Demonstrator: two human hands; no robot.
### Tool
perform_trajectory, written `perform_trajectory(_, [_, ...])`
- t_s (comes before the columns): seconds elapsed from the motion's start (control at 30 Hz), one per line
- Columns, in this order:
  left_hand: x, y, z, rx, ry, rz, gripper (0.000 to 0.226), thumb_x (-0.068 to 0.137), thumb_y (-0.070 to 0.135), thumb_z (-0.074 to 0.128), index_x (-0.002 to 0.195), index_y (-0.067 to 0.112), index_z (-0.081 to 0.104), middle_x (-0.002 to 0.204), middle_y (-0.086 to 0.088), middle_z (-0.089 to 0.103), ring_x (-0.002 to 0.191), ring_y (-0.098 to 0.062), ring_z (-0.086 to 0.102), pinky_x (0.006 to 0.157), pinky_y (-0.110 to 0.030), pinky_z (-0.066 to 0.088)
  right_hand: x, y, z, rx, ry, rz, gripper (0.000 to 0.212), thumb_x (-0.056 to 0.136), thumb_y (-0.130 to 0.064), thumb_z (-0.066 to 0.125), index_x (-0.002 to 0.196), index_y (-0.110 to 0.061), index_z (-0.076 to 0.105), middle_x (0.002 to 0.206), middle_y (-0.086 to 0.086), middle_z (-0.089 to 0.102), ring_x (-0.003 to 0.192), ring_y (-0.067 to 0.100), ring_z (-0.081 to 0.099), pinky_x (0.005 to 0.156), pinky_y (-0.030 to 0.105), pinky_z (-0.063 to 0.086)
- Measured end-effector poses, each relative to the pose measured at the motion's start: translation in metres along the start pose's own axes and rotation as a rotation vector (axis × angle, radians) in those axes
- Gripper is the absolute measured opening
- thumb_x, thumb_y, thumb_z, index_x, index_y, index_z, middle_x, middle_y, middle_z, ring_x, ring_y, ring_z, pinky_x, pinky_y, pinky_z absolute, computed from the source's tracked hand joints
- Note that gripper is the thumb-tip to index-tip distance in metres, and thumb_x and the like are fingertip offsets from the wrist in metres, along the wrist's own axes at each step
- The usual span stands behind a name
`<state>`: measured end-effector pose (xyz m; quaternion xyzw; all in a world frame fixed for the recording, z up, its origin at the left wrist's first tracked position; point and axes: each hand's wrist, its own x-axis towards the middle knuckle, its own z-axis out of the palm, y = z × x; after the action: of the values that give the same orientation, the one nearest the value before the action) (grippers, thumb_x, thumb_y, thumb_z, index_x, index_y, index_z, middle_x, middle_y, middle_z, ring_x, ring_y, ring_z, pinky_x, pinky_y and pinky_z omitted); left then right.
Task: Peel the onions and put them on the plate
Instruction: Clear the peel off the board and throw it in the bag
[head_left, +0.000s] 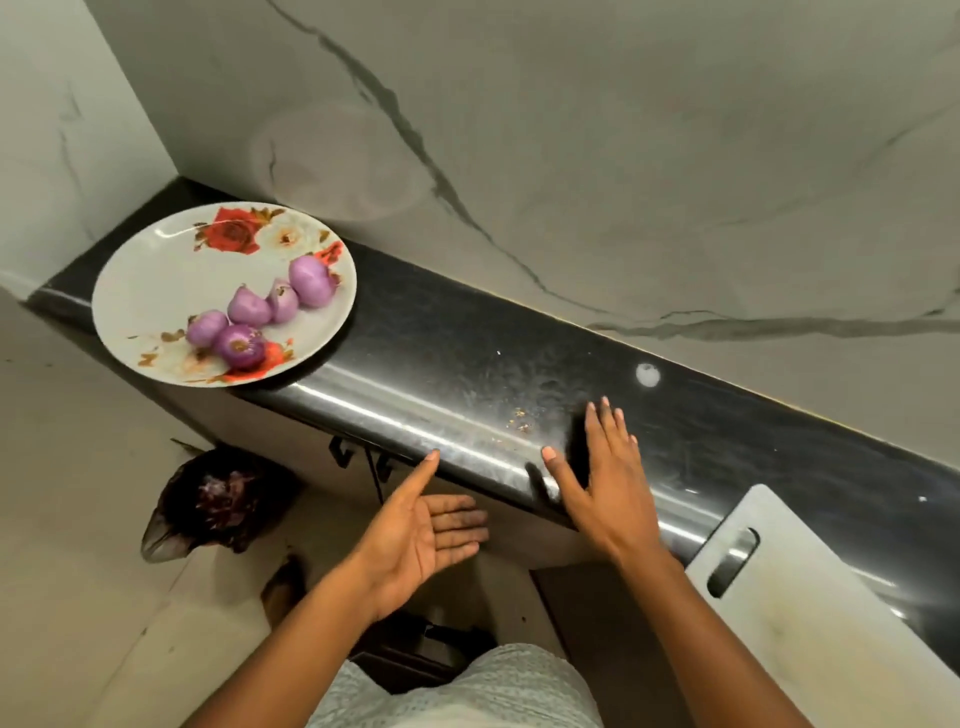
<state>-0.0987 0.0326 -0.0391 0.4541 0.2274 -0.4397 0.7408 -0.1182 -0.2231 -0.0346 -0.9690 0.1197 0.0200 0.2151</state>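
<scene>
Several peeled purple onions (260, 314) lie in a curved row on a white flowered plate (156, 280) at the left end of the black counter. My right hand (608, 467) lies flat, palm down, on the counter near its front edge, fingers straight, beside small bits of onion skin (519, 421). My left hand (421, 525) is held palm up just below the counter's front edge, fingers straight, thumb tip at the edge. Both hands hold nothing.
A white cutting board (831, 613) with a handle slot lies at the right end of the counter (467, 332). A dark bag holding onion skins (218, 499) sits on the floor below the plate. A marble wall backs the counter.
</scene>
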Motion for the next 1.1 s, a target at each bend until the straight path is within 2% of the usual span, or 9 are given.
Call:
perform_trajectory(0.13, [0.015, 0.001, 0.005, -0.123, -0.097, -0.086, 0.119, 0.081, 0.082, 0.065, 0.151, -0.011, 0.04, 0.138, -0.037, 0.061, 0.126, -0.05, 0.064, 0.118, -0.057, 0.043, 0.022, 0.0, 0.008, -0.215, -0.09, -0.092, 0.093, 0.099, -0.082, 0.009, 0.168, -0.019, -0.004, 0.175, -0.001, -0.012, 0.16, 0.014, -0.019, 0.133, 0.046, -0.003])
perform_trajectory(0.33, [0.032, 0.005, 0.006, -0.219, -0.189, -0.088, 0.113, 0.081, 0.087, 0.058, 0.135, -0.012, 0.059, 0.134, -0.034, 0.064, 0.129, -0.043, 0.064, 0.121, -0.055, 0.039, 0.026, -0.047, 0.025, -0.268, -0.215, -0.339, 0.091, 0.102, -0.078, 0.005, 0.166, -0.016, -0.013, 0.173, 0.004, -0.02, 0.159, 0.016, -0.024, 0.132, 0.047, -0.003])
perform_trajectory(0.4, [0.036, 0.006, 0.003, -0.232, -0.199, -0.089, 0.106, 0.08, 0.089, 0.058, 0.119, -0.01, 0.071, 0.105, -0.024, 0.073, 0.096, -0.03, 0.074, 0.102, -0.046, 0.056, 0.01, -0.059, 0.028, -0.282, -0.271, -0.45, 0.086, 0.104, -0.073, 0.005, 0.165, -0.016, -0.015, 0.173, 0.005, -0.022, 0.158, 0.015, -0.026, 0.132, 0.046, -0.005])
perform_trajectory(0.47, [0.034, 0.008, 0.001, -0.244, -0.234, -0.103, 0.102, 0.083, 0.089, 0.055, 0.126, -0.003, 0.072, 0.105, -0.015, 0.072, 0.074, -0.019, 0.071, 0.073, -0.031, 0.061, -0.007, -0.068, 0.033, -0.279, -0.323, -0.558, 0.081, 0.107, -0.068, 0.009, 0.165, -0.016, -0.014, 0.173, 0.004, -0.021, 0.158, 0.013, -0.028, 0.132, 0.044, -0.007])
perform_trajectory(0.6, [0.032, 0.013, -0.002, -0.25, -0.215, -0.08, 0.091, 0.087, 0.079, 0.059, 0.13, 0.0, 0.069, 0.125, -0.018, 0.072, 0.112, -0.028, 0.074, 0.087, -0.039, 0.063, -0.031, -0.072, 0.041, -0.255, -0.387, -0.721, 0.076, 0.111, -0.06, 0.022, 0.167, -0.017, -0.006, 0.175, 0.003, -0.013, 0.159, 0.01, -0.024, 0.131, 0.042, -0.007])
perform_trajectory(0.67, [0.034, 0.014, -0.005, -0.233, -0.215, -0.099, 0.089, 0.088, 0.077, 0.063, 0.13, -0.001, 0.068, 0.122, -0.019, 0.073, 0.111, -0.029, 0.074, 0.092, -0.041, 0.061, -0.035, -0.072, 0.039, -0.228, -0.393, -0.741, 0.073, 0.112, -0.058, 0.021, 0.168, -0.018, -0.004, 0.176, 0.001, -0.01, 0.16, 0.009, -0.021, 0.131, 0.04, -0.008])
perform_trajectory(0.87, [0.03, 0.018, -0.014, -0.267, -0.26, -0.156, 0.057, 0.099, 0.055, 0.063, 0.114, 0.002, 0.073, 0.083, -0.007, 0.072, 0.061, -0.017, 0.07, 0.051, -0.026, 0.056, -0.029, -0.074, 0.045, -0.047, -0.263, -0.684, 0.052, 0.114, -0.044, 0.027, 0.158, -0.022, 0.044, 0.169, -0.001, 0.036, 0.161, 0.01, 0.019, 0.132, 0.04, 0.016])
perform_trajectory(0.97, [0.024, 0.017, -0.029, -0.276, -0.286, -0.141, 0.042, 0.105, 0.042, 0.061, 0.116, 0.004, 0.072, 0.077, -0.006, 0.069, 0.057, -0.015, 0.065, 0.06, -0.027, 0.059, -0.025, -0.082, 0.052, 0.036, -0.139, -0.717, 0.036, 0.11, -0.039, 0.048, 0.135, -0.022, 0.068, 0.148, -0.003, 0.063, 0.144, 0.013, 0.051, 0.119, 0.042, 0.042])
perform_trajectory(1.1, [0.013, 0.014, -0.063, -0.3, -0.27, -0.093, 0.033, 0.105, 0.033, 0.057, 0.116, 0.005, 0.071, 0.089, -0.012, 0.068, 0.072, -0.021, 0.069, 0.076, -0.039, 0.063, -0.021, -0.107, 0.062, 0.122, -0.14, -0.767, 0.027, 0.1, -0.036, 0.064, 0.123, -0.025, 0.073, 0.136, -0.008, 0.07, 0.132, 0.009, 0.061, 0.108, 0.033, 0.052])
